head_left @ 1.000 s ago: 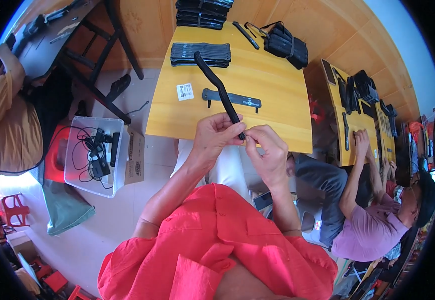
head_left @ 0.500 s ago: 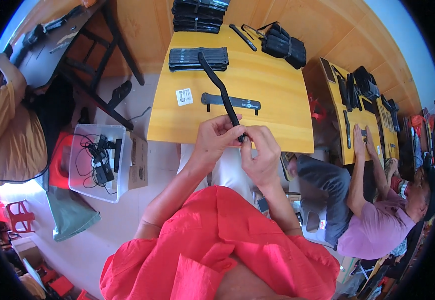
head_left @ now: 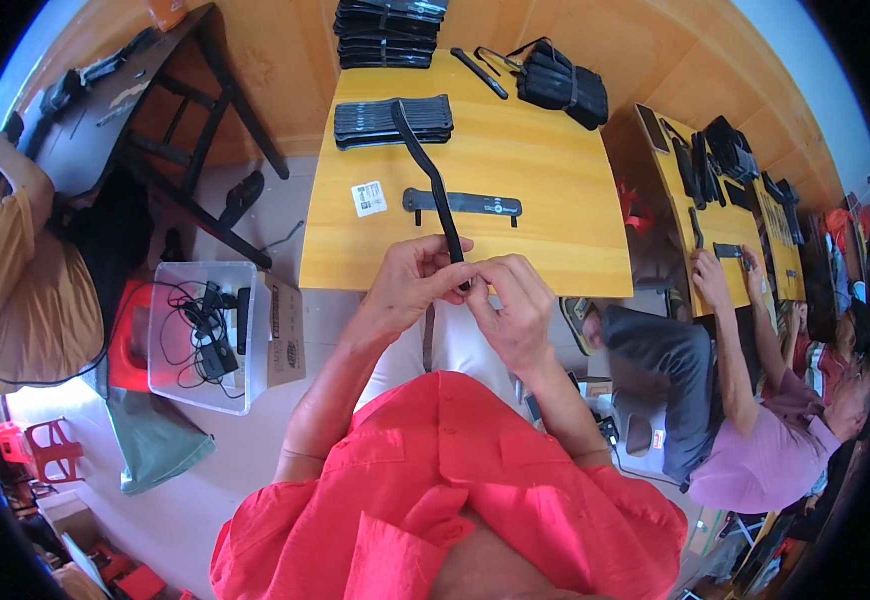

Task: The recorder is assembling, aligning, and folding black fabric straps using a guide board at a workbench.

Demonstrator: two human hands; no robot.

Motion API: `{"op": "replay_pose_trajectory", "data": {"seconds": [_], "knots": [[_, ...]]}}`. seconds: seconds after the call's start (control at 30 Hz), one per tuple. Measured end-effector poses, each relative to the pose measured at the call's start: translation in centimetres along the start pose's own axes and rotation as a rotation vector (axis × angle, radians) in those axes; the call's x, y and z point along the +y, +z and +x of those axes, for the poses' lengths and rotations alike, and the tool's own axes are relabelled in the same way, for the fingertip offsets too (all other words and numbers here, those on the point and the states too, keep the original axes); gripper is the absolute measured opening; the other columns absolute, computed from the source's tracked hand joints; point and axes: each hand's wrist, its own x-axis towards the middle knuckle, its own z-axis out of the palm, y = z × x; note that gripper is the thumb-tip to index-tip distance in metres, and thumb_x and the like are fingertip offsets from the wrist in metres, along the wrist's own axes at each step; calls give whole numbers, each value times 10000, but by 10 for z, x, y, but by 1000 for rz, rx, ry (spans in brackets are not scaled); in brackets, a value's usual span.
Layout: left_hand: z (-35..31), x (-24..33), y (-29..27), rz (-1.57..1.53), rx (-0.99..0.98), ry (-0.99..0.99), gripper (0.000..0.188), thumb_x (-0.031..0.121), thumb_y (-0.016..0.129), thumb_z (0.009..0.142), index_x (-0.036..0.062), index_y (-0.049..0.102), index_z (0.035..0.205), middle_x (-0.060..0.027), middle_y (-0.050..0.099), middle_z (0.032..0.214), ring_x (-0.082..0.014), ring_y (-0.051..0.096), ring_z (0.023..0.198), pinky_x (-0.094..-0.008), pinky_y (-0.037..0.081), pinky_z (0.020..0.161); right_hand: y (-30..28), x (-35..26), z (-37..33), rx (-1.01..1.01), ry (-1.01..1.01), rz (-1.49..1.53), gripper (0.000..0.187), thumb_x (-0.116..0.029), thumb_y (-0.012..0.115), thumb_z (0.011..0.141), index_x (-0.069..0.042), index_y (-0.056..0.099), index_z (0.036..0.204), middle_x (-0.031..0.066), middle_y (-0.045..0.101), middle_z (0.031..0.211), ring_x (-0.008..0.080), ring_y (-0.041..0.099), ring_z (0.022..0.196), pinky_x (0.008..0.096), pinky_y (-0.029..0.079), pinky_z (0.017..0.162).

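Observation:
A long, slightly bent black strip (head_left: 423,160) rises from my fingers over the near edge of the yellow wooden table (head_left: 565,225). My left hand (head_left: 410,285) grips its lower part between thumb and fingers. At the strip's bottom end, my right hand (head_left: 515,308) is pinched closed, its fingertips touching the strip. Just what those fingertips do at the end is hidden. Beyond my hands lies a flat dark bar (head_left: 465,203) with rounded ends and two small black tabs on its near side. A white printed label (head_left: 368,198) lies left of it.
Farther back are a row of black strips (head_left: 393,121), a tall banded stack (head_left: 387,35), a single black strip (head_left: 479,73) and a tied black bundle (head_left: 562,85). A clear bin (head_left: 202,340) of cables stands left. At right, a co-worker (head_left: 765,440) sits at another table.
My hands stay on the strip, which tilts a little more upright. The co-worker's hands have moved apart, showing a dark bar between them. The whole view has shifted slightly.

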Motion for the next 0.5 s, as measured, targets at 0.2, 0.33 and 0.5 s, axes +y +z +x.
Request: {"op": "replay_pose_trajectory", "data": {"seconds": [0.2,0.33,0.5], "knots": [[-13,-4,-3,81,-183,-183,307,106,636,829,-21,579,1103,-46,606,817,-104,587,716,-228,509,657,-15,43,14,136,9,-209,75,51,601,703,14,581,765,127,554,689,269,565,609,352,455,539],[-36,-14,-16,77,-342,-306,303,124,654,812,-50,581,1049,-46,603,767,-93,582,664,-218,486,609,-51,84,36,244,28,-352,53,42,594,731,15,583,775,134,555,692,262,568,599,353,454,548],[-72,-11,-55,106,-515,-478,314,140,656,803,-44,577,1044,-47,600,810,-101,570,726,-235,466,691,-107,145,54,370,78,-611,32,-34,591,774,-10,605,788,139,587,726,294,588,624,365,461,561]]}}
